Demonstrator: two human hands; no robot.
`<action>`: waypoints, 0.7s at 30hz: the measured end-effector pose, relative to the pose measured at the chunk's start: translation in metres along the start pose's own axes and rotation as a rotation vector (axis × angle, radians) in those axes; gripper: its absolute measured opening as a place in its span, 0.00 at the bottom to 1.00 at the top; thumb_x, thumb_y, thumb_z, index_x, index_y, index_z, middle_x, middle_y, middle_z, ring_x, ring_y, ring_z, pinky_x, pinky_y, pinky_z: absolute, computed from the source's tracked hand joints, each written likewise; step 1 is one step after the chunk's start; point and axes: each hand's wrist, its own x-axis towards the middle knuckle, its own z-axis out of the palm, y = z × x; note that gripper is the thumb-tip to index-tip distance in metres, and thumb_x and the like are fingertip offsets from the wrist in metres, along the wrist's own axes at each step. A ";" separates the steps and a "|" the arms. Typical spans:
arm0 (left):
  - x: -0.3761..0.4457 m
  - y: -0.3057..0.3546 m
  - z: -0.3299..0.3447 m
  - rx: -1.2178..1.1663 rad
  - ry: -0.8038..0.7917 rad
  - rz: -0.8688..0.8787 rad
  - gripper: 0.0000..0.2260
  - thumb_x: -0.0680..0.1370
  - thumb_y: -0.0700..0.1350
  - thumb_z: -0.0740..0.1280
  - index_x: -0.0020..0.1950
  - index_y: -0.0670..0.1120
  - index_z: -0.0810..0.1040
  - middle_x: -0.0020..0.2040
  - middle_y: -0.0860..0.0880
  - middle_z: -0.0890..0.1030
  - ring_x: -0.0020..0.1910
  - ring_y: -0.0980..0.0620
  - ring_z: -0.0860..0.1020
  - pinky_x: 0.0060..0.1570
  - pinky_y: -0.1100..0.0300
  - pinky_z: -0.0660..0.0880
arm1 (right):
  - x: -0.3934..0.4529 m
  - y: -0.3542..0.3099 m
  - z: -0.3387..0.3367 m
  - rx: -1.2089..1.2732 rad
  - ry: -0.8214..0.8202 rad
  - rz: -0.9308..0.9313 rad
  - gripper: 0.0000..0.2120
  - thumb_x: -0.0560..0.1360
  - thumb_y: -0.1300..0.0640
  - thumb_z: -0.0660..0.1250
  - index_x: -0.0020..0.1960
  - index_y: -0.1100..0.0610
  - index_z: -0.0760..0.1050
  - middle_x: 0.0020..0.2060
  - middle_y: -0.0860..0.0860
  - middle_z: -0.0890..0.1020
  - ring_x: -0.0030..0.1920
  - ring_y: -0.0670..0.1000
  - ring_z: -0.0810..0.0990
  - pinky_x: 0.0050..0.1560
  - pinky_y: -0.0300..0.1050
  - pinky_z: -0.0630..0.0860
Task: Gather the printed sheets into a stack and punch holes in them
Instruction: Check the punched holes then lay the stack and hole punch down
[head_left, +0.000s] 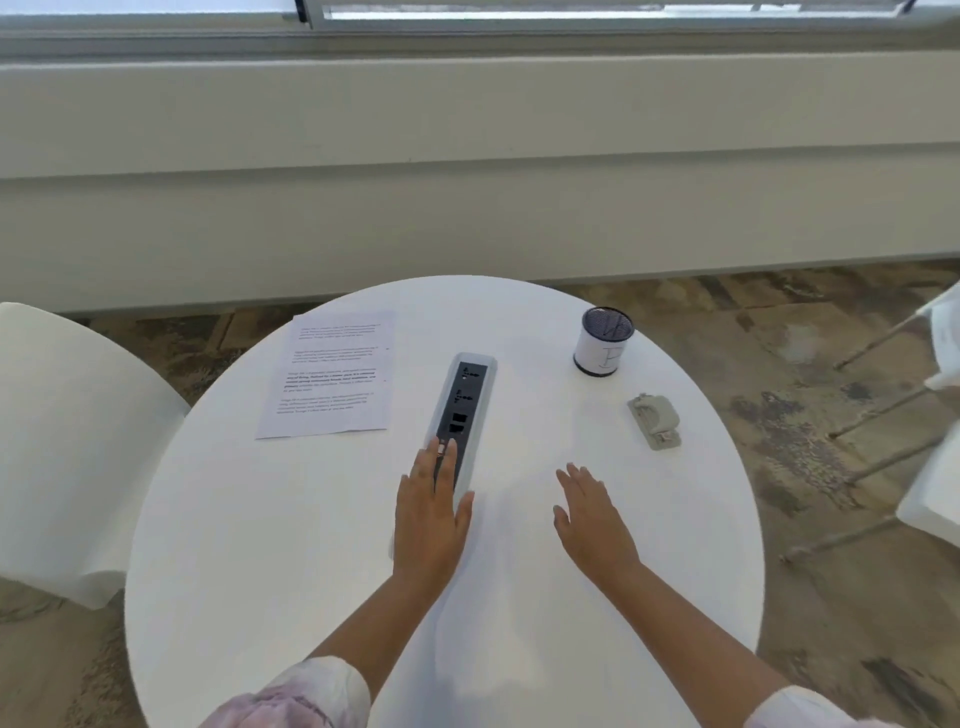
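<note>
Round white table (311, 571) with a power strip (464, 410) in the middle; printed sheets (332, 374) left of it, hole punch (653, 422) right; left hand (431, 514) flat over its near end, right hand (592, 512) spread beside, both holding nothing

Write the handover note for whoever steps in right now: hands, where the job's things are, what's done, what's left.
Left hand: open, flat, fingers over the near end of the power strip set in the round table; holds nothing.
Right hand: open, flat above the table, empty.
Printed sheets: far left of the table, lying together, untouched.
Hole punch: right side, near the cup.
Done: nothing punched yet, as far as the view shows.
Left: square the sheets, bring them to the punch, punch.
</note>
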 end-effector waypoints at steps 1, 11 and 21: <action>-0.002 0.005 0.004 0.005 -0.015 0.010 0.27 0.78 0.56 0.48 0.75 0.50 0.51 0.76 0.47 0.55 0.74 0.50 0.56 0.70 0.53 0.52 | -0.004 0.008 -0.003 -0.025 -0.009 0.000 0.28 0.58 0.59 0.79 0.56 0.62 0.78 0.53 0.57 0.83 0.53 0.56 0.82 0.49 0.52 0.79; -0.018 0.043 0.051 0.003 -0.116 0.012 0.31 0.77 0.63 0.41 0.74 0.47 0.57 0.75 0.43 0.60 0.72 0.43 0.63 0.67 0.48 0.62 | -0.036 0.086 0.004 -0.127 -0.081 0.005 0.27 0.58 0.59 0.79 0.55 0.63 0.78 0.53 0.57 0.83 0.53 0.56 0.82 0.50 0.52 0.78; -0.031 0.050 0.095 0.058 -0.209 -0.073 0.32 0.75 0.62 0.40 0.76 0.48 0.51 0.77 0.48 0.52 0.76 0.48 0.52 0.72 0.51 0.51 | -0.040 0.139 0.017 -0.034 -0.263 -0.011 0.47 0.70 0.33 0.26 0.73 0.63 0.55 0.74 0.60 0.58 0.74 0.59 0.56 0.73 0.50 0.53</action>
